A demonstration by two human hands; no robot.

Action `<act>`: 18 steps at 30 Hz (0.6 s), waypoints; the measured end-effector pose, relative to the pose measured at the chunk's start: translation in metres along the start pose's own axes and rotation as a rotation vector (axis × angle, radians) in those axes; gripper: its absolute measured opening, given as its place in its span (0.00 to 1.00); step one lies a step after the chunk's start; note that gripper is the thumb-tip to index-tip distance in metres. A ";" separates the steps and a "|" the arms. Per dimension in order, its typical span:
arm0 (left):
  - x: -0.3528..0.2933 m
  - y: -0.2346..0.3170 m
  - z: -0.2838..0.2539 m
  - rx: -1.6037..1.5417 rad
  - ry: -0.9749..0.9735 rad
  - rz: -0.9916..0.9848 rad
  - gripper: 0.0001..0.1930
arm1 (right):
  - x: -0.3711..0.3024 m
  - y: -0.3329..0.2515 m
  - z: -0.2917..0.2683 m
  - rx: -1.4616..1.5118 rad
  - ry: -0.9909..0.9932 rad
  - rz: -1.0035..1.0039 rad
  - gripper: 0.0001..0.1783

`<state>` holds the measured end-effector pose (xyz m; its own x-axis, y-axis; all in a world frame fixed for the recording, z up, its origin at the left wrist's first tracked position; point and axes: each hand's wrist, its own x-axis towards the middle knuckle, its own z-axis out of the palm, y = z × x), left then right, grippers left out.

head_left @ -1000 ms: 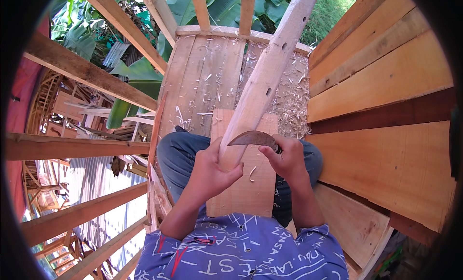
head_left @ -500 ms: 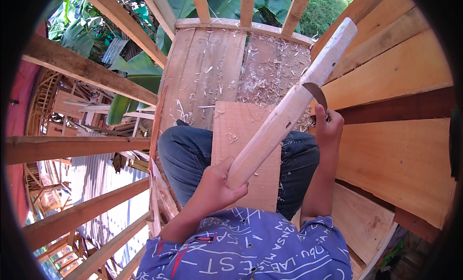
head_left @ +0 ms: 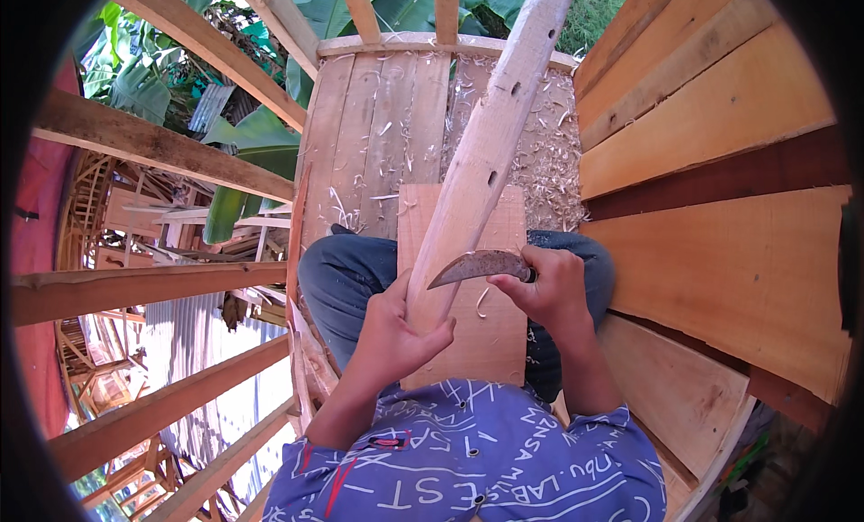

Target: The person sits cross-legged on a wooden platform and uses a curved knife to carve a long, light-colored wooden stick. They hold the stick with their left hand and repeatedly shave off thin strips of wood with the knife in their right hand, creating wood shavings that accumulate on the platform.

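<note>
My left hand (head_left: 393,337) is closed round the near end of a long, pale wooden piece (head_left: 468,189) with a few dark holes along it. The piece slants up and away over my lap, its far end rising past the platform's far edge. In my right hand (head_left: 556,288) is a curved knife (head_left: 477,266) with a rusty blade; its dark handle is mostly hidden in my fist. The blade points left and its tip overlaps the wood near my left hand; whether it touches, I cannot tell. A flat board (head_left: 504,342) lies across my lap beneath.
Curled shavings (head_left: 549,153) are scattered over the plank floor (head_left: 360,117) ahead. Slatted wooden rails (head_left: 171,279) stand on the left, and a wall of wide planks (head_left: 720,252) rises close on the right. Large green leaves (head_left: 261,139) hang beyond the rails.
My right hand has brought the knife down and toward me, from midway along the wood to near my left hand. The wooden piece now points more straight ahead, its far end swung left.
</note>
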<state>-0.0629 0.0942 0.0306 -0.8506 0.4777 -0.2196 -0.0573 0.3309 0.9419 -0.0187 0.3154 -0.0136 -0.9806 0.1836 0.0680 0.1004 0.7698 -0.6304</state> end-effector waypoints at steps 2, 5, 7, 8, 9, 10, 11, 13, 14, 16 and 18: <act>-0.001 -0.004 0.002 0.034 0.028 0.026 0.26 | 0.002 0.002 0.001 -0.020 0.012 -0.001 0.36; -0.003 0.003 0.001 0.064 0.018 0.026 0.26 | 0.002 0.005 0.000 -0.041 0.037 -0.004 0.36; -0.004 0.002 0.000 0.092 0.025 0.039 0.26 | 0.003 0.002 -0.004 -0.070 0.026 0.009 0.36; -0.004 0.002 0.000 0.105 0.029 0.045 0.27 | 0.003 0.003 -0.003 -0.082 0.032 0.003 0.36; -0.004 0.001 0.000 0.107 0.028 0.046 0.27 | 0.002 0.003 -0.002 -0.096 0.040 0.000 0.36; -0.005 0.001 0.000 0.109 0.027 0.047 0.27 | 0.002 0.004 -0.002 -0.109 0.047 -0.003 0.36; -0.005 0.001 0.001 0.110 0.025 0.047 0.27 | 0.002 0.005 -0.003 -0.120 0.060 0.006 0.36; -0.007 0.000 0.002 0.096 0.013 0.035 0.27 | 0.005 0.005 -0.005 -0.139 0.078 0.017 0.36; -0.008 0.000 0.002 0.090 0.008 0.029 0.27 | 0.006 0.006 -0.006 -0.135 0.088 0.017 0.36; -0.009 0.002 0.004 0.079 0.008 0.027 0.27 | 0.006 0.006 -0.008 -0.128 0.105 0.021 0.36; -0.009 0.003 0.005 0.074 0.005 0.030 0.27 | 0.006 0.007 -0.008 -0.129 0.143 0.003 0.36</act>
<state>-0.0527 0.0943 0.0339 -0.8539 0.4847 -0.1897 0.0070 0.3752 0.9269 -0.0232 0.3264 -0.0116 -0.9475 0.2636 0.1810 0.1329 0.8394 -0.5270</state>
